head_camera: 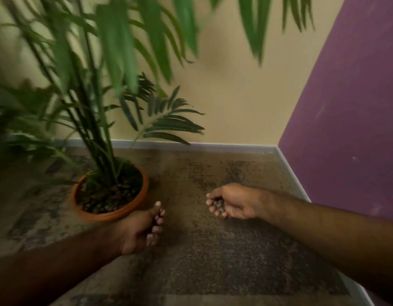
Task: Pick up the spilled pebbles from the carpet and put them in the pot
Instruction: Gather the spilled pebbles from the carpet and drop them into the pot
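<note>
An orange pot stands on the carpet left of centre, filled with brownish pebbles around a palm's stems. My left hand hovers just right of the pot's near rim, fingers curled around a few dark pebbles. My right hand is further right, palm turned up and cupped, with a small heap of pebbles resting in it. The carpet is blurred and mottled, so I cannot tell whether loose pebbles lie on it.
The palm's fronds hang over the pot and the upper view. A beige wall with a grey skirting board runs behind; a purple wall closes off the right side. Brown carpet spreads between the hands.
</note>
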A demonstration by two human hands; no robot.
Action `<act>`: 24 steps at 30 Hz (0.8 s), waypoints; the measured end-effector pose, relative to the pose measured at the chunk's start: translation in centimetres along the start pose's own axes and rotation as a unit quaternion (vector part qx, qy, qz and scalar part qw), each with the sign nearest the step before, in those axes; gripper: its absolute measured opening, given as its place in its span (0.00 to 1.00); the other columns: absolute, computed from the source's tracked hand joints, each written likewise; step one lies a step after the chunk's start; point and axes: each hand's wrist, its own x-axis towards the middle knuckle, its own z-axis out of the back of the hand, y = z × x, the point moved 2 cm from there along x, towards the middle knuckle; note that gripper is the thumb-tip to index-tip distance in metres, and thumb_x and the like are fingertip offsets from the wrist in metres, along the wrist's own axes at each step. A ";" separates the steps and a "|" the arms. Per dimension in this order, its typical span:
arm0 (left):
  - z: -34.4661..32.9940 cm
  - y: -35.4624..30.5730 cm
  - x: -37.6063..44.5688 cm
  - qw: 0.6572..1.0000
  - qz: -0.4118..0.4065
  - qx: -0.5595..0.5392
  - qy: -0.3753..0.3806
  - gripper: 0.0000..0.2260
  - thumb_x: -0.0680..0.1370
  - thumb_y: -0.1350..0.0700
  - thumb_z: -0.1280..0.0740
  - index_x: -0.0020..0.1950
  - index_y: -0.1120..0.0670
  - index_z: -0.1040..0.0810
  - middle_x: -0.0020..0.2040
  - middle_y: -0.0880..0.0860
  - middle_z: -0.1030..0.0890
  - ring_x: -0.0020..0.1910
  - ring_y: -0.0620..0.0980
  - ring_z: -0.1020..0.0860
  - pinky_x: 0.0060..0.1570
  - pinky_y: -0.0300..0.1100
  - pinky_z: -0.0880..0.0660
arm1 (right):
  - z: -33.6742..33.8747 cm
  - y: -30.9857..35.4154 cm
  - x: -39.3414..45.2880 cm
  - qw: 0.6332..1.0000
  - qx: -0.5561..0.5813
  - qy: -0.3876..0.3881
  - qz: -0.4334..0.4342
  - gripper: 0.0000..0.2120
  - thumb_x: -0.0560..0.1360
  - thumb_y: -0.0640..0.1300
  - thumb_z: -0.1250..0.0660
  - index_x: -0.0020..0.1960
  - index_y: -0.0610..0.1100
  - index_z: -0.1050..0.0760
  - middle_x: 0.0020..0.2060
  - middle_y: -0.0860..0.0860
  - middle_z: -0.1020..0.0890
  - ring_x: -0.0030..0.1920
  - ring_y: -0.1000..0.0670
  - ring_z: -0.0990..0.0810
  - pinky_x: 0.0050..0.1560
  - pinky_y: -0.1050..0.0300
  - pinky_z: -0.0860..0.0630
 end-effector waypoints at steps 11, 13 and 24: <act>5.1 -3.4 -6.3 0.980 -0.144 -0.129 -0.053 0.16 0.82 0.46 0.46 0.38 0.51 0.33 0.25 0.48 0.35 0.18 0.43 0.38 0.17 0.30 0.48 | -11.0 7.5 -0.7 0.992 0.042 0.039 0.114 0.06 0.77 0.33 0.38 0.44 0.38 0.23 0.35 0.45 0.25 0.34 0.51 0.27 0.30 0.64 0.28; 7.0 -3.5 -6.9 0.978 -0.146 -0.127 -0.079 0.16 0.83 0.47 0.47 0.39 0.52 0.32 0.28 0.49 0.33 0.19 0.44 0.36 0.16 0.31 0.46 | -12.4 7.3 -0.1 0.994 0.041 0.021 0.100 0.05 0.76 0.33 0.37 0.45 0.38 0.23 0.36 0.44 0.25 0.34 0.50 0.26 0.34 0.61 0.29; 13.4 -7.9 -8.8 0.937 -0.213 -0.235 -0.146 0.17 0.78 0.46 0.47 0.42 0.56 0.26 0.39 0.55 0.27 0.35 0.50 0.29 0.33 0.40 0.30 | -18.3 9.6 2.0 0.984 0.155 0.009 0.087 0.20 0.78 0.55 0.38 0.58 0.39 0.25 0.58 0.40 0.26 0.57 0.42 0.26 0.56 0.47 0.22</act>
